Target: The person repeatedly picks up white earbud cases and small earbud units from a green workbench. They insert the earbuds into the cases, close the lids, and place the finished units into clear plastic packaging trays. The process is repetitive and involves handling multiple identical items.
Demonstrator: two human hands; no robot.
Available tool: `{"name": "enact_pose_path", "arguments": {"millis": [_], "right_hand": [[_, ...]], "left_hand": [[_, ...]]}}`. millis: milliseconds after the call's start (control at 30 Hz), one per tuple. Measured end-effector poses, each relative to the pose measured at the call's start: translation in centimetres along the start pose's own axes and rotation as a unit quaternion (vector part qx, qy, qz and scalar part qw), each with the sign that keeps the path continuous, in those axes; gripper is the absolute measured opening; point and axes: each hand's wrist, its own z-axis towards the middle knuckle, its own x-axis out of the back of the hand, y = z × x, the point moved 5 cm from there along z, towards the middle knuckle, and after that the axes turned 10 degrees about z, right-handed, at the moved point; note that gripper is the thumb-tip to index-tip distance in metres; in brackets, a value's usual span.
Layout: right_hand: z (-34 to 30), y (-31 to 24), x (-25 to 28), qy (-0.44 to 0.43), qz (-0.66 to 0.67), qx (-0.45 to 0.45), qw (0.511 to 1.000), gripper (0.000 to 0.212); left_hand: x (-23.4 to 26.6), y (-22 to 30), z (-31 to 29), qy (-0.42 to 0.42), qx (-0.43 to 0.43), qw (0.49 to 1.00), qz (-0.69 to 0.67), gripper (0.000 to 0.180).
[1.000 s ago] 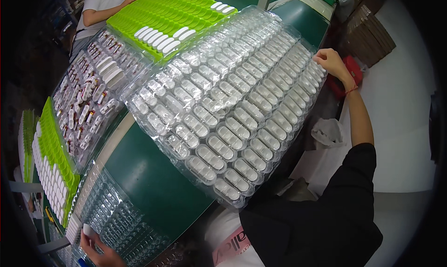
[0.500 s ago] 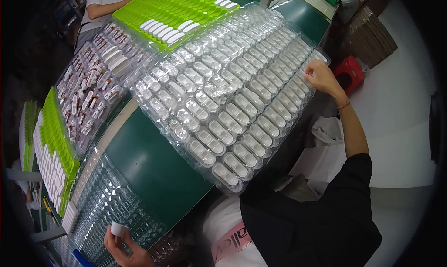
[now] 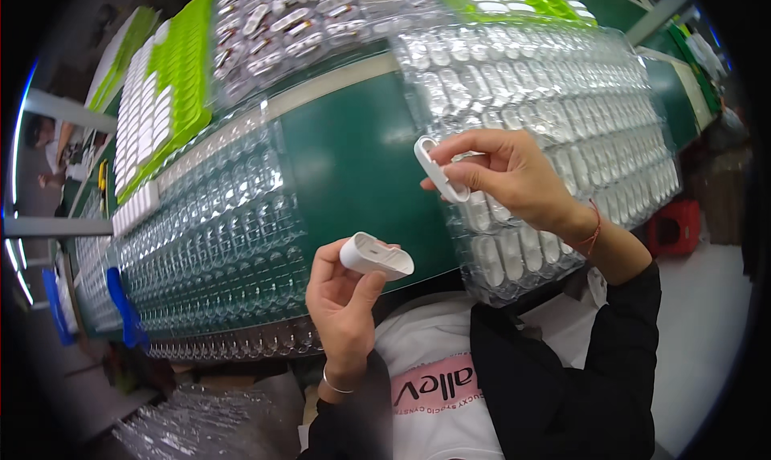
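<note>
My left hand (image 3: 344,311) grips a hollow white plastic shell (image 3: 365,253) between thumb and fingers, its opening tilted up and to the right. Up and to the right of it, my right hand (image 3: 518,171) pinches a long oval white plastic insert (image 3: 434,168) with a rounded recess at its upper end. The two pieces are apart, over the green table (image 3: 345,171). Beneath and behind my right hand lies a clear blister tray (image 3: 590,99) filled with rows of similar white oval pieces.
Another clear blister tray (image 3: 225,243) lies to the left, with blue handles (image 3: 124,307) near its left end. Bright green trays (image 3: 181,83) hold white pieces at the back. A tray of small assembled parts (image 3: 301,30) is between them. A red stool (image 3: 676,227) stands at right.
My right hand has come left from the far edge of the filled tray, now holding an oval insert. My left hand has risen and moved right with the shell. The view has turned left.
</note>
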Motion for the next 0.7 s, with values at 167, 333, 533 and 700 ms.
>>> {"name": "enact_pose_path", "arguments": {"millis": [167,333,533,700], "right_hand": [[2.0,2.3,-3.3,-0.051,-0.016,-0.068,0.996,0.011],[1.7,2.5,-4.0,-0.062,-0.045,0.021,0.997,0.010],[1.6,2.1,-4.3,-0.088,-0.084,0.005,0.993,0.015],[1.5,2.0,-4.5,-0.106,-0.100,0.056,0.988,0.024]], "left_hand": [[1.3,-0.7,0.0,0.028,0.005,0.999,-0.022,0.034],[1.2,-1.8,0.4,0.034,0.017,0.998,-0.041,0.036],[0.6,-1.2,0.8,0.034,-0.045,0.998,0.020,0.037],[0.9,-1.6,0.9,0.034,-0.065,0.997,0.024,0.036]]}}
